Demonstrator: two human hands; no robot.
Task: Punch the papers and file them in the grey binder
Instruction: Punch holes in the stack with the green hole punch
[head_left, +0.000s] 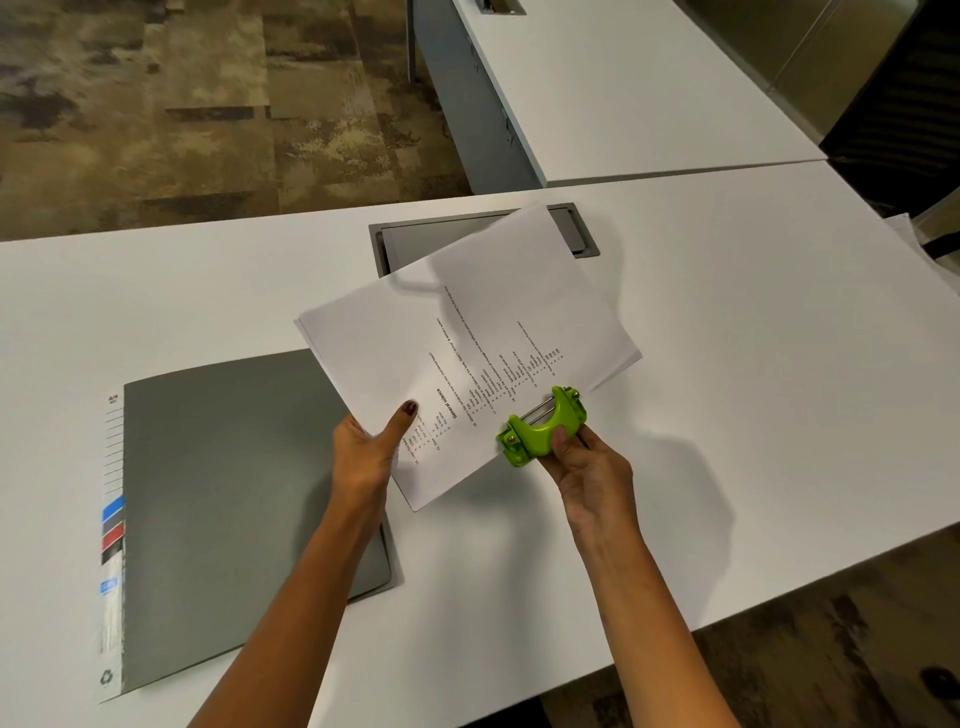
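left hand (366, 447): pinching the papers (467, 338) near their lower corner, thumb lying on top, fingers hidden underneath.
right hand (589, 470): gripping the green punch (543, 423), thumb pressing on its arched lever, the other fingers wrapping under it.
papers: hanging tilted in the air over the white desk (753, 338), one long edge sitting in the punch's slot, sheets fanning apart at the far right corner.
grey binder (234, 493): lying closed and flat on the desk at the left, partly under the left forearm, a coloured tab strip (111, 540) sticking out along its left side.
step: punching seems to be under way; filing is not yet starting.
risk, alignment: with the sheets fanning, holes may be landing at different depths, so pages would not be lining up on the rings.
risk, support: nothing is backing the punch, so squeezing in mid-air may be twisting it and giving crooked or torn holes.
risk, grip: a single corner pinch is letting the sheaf sag; a slip could be sending pages sliding toward the cable hatch (483, 234).
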